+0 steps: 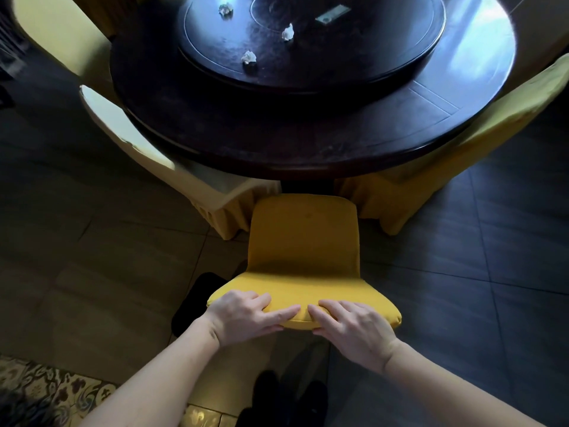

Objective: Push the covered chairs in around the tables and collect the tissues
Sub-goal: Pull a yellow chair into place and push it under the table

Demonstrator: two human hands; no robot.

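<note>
A chair in a yellow cover stands in front of me, its seat facing the round dark table. My left hand and my right hand both grip the top edge of its backrest, fingers over the front, thumbs behind. Three crumpled white tissues lie on the table's turntable: one far left, one in the middle, one nearer me.
Two more covered chairs flank mine, a pale one at the left and a yellow one at the right; another stands at the far left. A small flat card lies on the turntable. A patterned rug is at the lower left.
</note>
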